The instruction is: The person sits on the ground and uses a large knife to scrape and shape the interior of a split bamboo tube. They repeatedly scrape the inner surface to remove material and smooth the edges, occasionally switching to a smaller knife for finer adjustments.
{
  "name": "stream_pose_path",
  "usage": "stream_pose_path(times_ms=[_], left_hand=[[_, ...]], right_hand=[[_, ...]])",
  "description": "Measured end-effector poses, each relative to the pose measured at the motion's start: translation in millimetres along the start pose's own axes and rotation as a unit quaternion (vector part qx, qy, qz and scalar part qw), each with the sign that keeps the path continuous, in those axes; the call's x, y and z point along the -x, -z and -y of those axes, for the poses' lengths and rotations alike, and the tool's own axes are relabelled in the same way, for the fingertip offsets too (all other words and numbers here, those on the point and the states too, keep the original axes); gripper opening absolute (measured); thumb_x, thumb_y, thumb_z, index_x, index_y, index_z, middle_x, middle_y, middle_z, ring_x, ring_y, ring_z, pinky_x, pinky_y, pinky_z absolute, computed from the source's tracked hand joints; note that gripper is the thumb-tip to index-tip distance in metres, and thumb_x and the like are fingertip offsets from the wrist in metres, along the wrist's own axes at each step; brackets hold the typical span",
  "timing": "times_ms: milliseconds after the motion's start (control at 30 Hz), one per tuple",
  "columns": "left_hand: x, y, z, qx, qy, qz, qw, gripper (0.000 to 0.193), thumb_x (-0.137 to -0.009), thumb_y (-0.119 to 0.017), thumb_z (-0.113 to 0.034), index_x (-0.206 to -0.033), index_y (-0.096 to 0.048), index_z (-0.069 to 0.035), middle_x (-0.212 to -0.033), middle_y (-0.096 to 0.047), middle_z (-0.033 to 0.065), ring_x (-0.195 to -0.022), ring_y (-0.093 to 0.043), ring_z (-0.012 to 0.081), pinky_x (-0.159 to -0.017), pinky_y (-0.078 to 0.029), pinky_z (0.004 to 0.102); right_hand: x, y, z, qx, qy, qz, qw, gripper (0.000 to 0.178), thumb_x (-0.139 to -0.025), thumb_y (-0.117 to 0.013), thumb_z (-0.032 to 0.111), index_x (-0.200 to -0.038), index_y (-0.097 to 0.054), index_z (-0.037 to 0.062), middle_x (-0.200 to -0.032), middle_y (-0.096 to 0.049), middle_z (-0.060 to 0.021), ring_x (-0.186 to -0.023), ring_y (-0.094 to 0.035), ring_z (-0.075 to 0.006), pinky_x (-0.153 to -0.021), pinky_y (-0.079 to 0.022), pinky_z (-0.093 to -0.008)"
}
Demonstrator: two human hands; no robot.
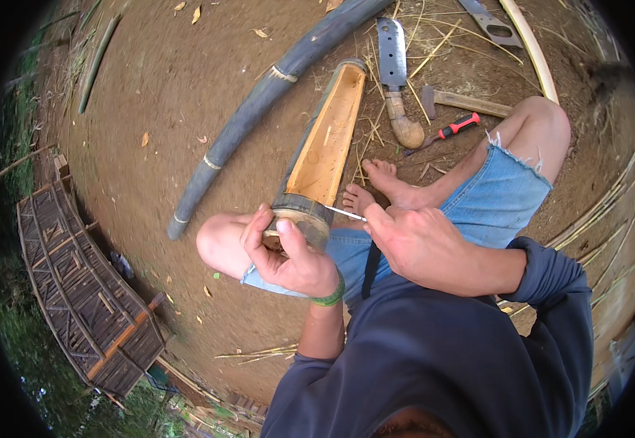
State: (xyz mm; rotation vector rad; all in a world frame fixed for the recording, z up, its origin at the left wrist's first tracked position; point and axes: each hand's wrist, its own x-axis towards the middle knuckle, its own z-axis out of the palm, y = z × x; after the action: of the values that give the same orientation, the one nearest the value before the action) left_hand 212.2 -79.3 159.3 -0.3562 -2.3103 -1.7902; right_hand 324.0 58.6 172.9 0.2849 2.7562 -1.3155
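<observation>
A thick bamboo section (325, 139) with a long opening cut in its side slants away from me, its near end over my lap. My left hand (288, 255) grips that near end, thumb on the rim and fingers around the side. In my right hand (423, 244) is a small knife (345, 213) with a thin, pale blade. The blade's tip touches or nearly touches the bamboo beside the near end of the opening. Its handle is mostly hidden in my closed fingers.
Beyond lie a cleaver (393, 55) with a knobbed wooden handle, a hammer (471, 102), a red-and-black screwdriver-like tool (460, 125) and a handsaw (496, 25). A long dark bamboo pole (248, 113) crosses the dirt on the left. A slatted bamboo structure (84, 270) stands at far left.
</observation>
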Motion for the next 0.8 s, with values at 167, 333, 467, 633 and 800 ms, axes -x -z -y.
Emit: stream_pose_path(times_ms=[167, 333, 467, 633, 800], left_hand=[[-10.0, -7.1, -7.7, -0.004, -0.003, 0.005, 1.000, 0.023, -0.096, -0.062, -0.006, -0.118, -0.060, 0.002, -0.120, -0.062, 0.0154, -0.111, -0.058, 0.0240, -0.100, -0.044, 0.0374], [-23.7, -9.1, -20.3, -0.063, -0.047, 0.037, 0.996, 0.022, -0.095, -0.064, -0.003, -0.117, -0.060, 0.002, -0.119, -0.062, 0.0146, -0.112, -0.059, 0.0235, -0.101, -0.045, 0.0372], [-27.0, -7.6, -20.7, -0.052, -0.036, 0.042, 0.997, 0.020, -0.094, -0.067, -0.002, -0.114, -0.062, 0.002, -0.117, -0.063, 0.0135, -0.111, -0.060, 0.0225, -0.100, -0.046, 0.0363], [-42.9, -7.8, -6.9, 0.013, 0.032, 0.014, 0.999, 0.018, -0.094, -0.071, -0.004, -0.110, -0.066, 0.003, -0.114, -0.064, 0.0114, -0.108, -0.060, 0.0198, -0.096, -0.047, 0.0344], [-75.6, -21.6, -18.5, 0.020, 0.003, 0.013, 1.000, 0.021, -0.096, -0.075, -0.016, -0.106, -0.067, 0.002, -0.097, -0.066, 0.0057, -0.092, -0.060, 0.0146, -0.087, -0.049, 0.0295]], right_hand=[[-9.3, 11.2, 2.7, 0.059, 0.010, -0.004, 0.998, 0.019, -0.089, -0.060, 0.008, -0.103, -0.048, 0.0027, -0.083, -0.069, -0.0289, -0.067, -0.073, -0.0387, -0.053, -0.057, -0.0458], [-17.0, -8.4, -12.9, 0.067, 0.026, -0.074, 0.995, 0.019, -0.090, -0.060, 0.009, -0.103, -0.048, 0.0038, -0.085, -0.071, -0.0253, -0.070, -0.074, -0.0390, -0.055, -0.058, -0.0469], [-21.2, 2.7, -11.7, 0.093, 0.032, -0.056, 0.994, 0.018, -0.090, -0.061, 0.010, -0.103, -0.048, 0.0042, -0.082, -0.069, -0.0225, -0.071, -0.073, -0.0398, -0.056, -0.058, -0.0483], [-45.7, 8.2, -30.4, 0.121, 0.072, -0.023, 0.990, 0.021, -0.088, -0.061, 0.008, -0.102, -0.046, 0.0025, -0.080, -0.066, -0.0203, -0.070, -0.069, -0.0422, -0.057, -0.055, -0.0507], [-62.6, 21.9, -30.1, 0.111, 0.065, -0.060, 0.990, 0.019, -0.097, -0.060, 0.015, -0.104, -0.047, 0.0027, -0.067, -0.062, -0.0218, -0.067, -0.065, -0.0454, -0.058, -0.051, -0.0544]])
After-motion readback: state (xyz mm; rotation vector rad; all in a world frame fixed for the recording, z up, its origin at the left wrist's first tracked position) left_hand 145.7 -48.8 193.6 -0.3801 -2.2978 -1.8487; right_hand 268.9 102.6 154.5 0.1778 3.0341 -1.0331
